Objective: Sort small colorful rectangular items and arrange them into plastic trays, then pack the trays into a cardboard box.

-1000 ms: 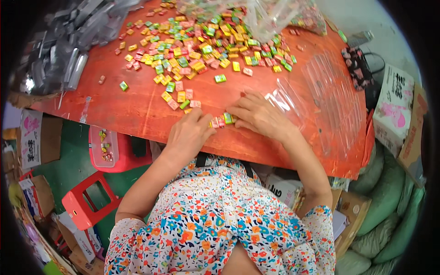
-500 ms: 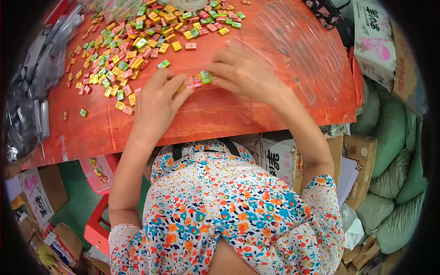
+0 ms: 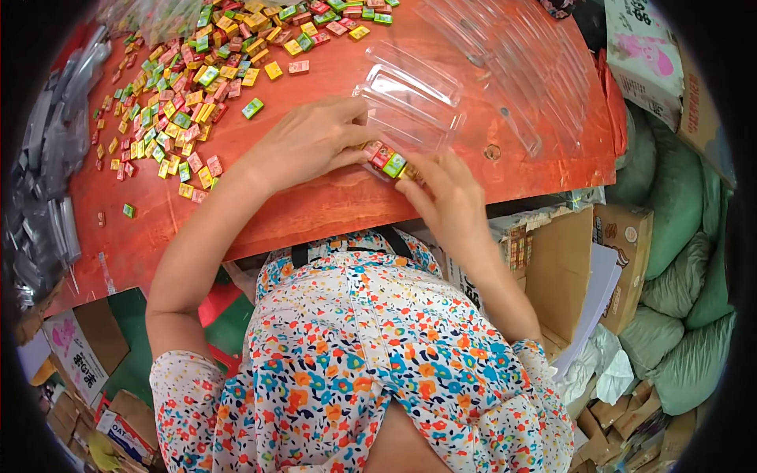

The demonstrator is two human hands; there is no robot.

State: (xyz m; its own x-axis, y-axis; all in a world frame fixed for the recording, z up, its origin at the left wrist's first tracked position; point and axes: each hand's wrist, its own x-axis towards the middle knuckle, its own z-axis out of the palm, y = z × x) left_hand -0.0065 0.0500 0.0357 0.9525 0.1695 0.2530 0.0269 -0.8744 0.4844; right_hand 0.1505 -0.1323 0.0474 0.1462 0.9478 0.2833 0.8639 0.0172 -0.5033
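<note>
A short row of small red, green and yellow candy boxes point(image 3: 387, 159) is pinched at its two ends between my hands, over the near part of the table. My left hand point(image 3: 315, 140) closes on the left end, its fingertips partly hidden. At the right end, the thumb and fingers of my right hand point(image 3: 449, 193) grip the boxes. Just beyond lies a clear plastic tray point(image 3: 418, 117) with long compartments, close to the row; I cannot tell whether they touch. Many loose candy boxes point(image 3: 189, 118) are heaped at the left and far left.
More clear trays point(image 3: 524, 67) lie at the far right of the red table point(image 3: 315, 213). Dark clear-plastic pieces point(image 3: 51, 173) line its left edge. Below stand an open carton point(image 3: 556, 276) and a brown box point(image 3: 623, 260), with green sacks point(image 3: 670, 236) at the right.
Both hands have moved right with the row of candy boxes. My right hand has come nearer to me and turned, leaving the clear tray in plainer view. The head view has shifted slightly.
</note>
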